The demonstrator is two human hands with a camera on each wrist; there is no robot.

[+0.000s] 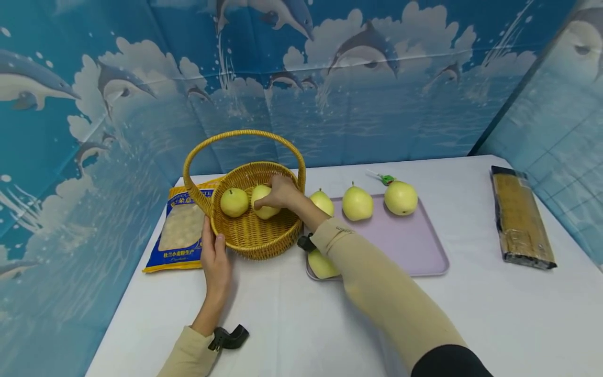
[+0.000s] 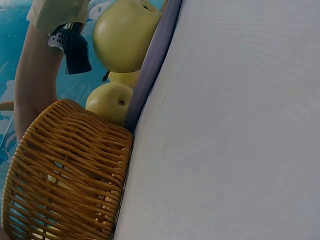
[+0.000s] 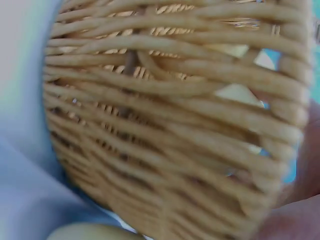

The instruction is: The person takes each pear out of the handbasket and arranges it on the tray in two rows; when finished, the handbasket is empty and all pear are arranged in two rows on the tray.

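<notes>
Wicker basket [image 1: 259,250] and surrounding produce. The right hand [image 1: 284,192] is grasping a yellow pear [image 1: 260,192] inside the basket, beside a second pear [image 1: 234,202]. The left hand [image 1: 216,264], fingers extended, is pressing against the basket's left side. Right of the basket, a lilac tray [image 1: 407,246] is bearing further pears [image 1: 357,203].

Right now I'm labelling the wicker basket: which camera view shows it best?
The head view, since the wicker basket shows there with its handle and inside. The left wrist view catches mainly its woven side, cut off by the frame; the right wrist view gives only a blurred close-up of the weave.
</notes>
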